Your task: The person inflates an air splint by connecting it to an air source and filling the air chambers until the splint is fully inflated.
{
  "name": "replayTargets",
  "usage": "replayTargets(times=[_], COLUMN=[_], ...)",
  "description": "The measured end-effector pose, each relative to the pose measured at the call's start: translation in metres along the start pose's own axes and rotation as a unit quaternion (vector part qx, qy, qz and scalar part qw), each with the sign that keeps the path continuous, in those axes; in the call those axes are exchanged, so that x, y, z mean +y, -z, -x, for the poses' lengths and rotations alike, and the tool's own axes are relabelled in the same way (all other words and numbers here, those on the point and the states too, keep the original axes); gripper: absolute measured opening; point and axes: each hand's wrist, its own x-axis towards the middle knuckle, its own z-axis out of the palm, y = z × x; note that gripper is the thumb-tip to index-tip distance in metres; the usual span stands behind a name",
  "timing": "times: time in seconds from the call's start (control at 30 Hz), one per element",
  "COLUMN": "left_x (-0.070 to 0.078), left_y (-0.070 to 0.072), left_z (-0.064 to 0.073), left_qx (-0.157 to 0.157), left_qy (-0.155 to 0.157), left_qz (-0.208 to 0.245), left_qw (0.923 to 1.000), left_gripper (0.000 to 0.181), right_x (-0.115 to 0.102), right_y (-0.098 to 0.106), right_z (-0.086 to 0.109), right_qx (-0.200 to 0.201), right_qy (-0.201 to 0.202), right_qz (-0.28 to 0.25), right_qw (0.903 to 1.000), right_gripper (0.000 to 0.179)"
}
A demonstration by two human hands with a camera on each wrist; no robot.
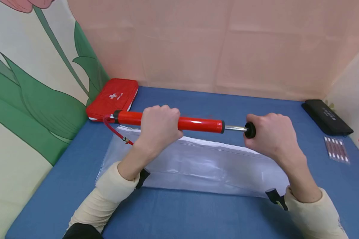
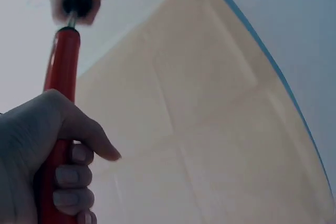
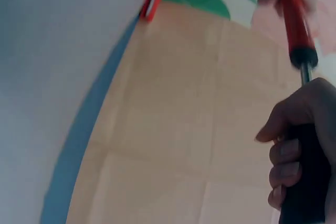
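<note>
A red hand pump (image 1: 200, 124) is held level above the table, its short metal rod showing between barrel and handle. My left hand (image 1: 160, 124) grips the red barrel near its middle, fingers wrapped round it in the left wrist view. At the right end, my right hand (image 1: 270, 136) holds the black handle (image 3: 305, 177), with the fingers curled about it. From the barrel's left end a red hose (image 1: 113, 130) bends down and passes behind the left forearm. Beneath the pump lies a clear plastic pouch (image 1: 203, 166) with a white zip edge.
A red first aid case (image 1: 115, 94) lies at the back left, close behind the hose end. To the right are a black case (image 1: 326, 118) and a small clear pack of cotton swabs (image 1: 336, 149). Patterned cloth walls (image 1: 197, 49) border the blue table (image 1: 182, 215).
</note>
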Motion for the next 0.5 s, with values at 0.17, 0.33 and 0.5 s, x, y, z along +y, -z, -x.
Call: replayTargets(times=[0.17, 0.33, 0.5], left_x=[0.023, 0.039, 0.037], left_y=[-0.008, -0.023, -0.022], left_z=[0.005, 0.011, 0.011], left_qx=[-0.003, -0.025, -0.029], left_qy=[-0.01, -0.031, -0.038], left_qz=[-0.004, -0.002, 0.008], left_qw=[0.9999, 0.9992, 0.9988], left_gripper=[0.022, 0.02, 0.017], right_x=[-0.031, -0.051, -0.042], right_y=[-0.004, -0.019, -0.024], right_z=[0.0, 0.0, 0.002], right_qx=[-0.011, -0.042, -0.007], right_qy=[-0.012, 0.0, 0.027], right_qz=[0.027, 0.042, 0.019], right_qw=[0.9995, 0.9983, 0.9994], right_gripper=[0.016, 0.02, 0.019])
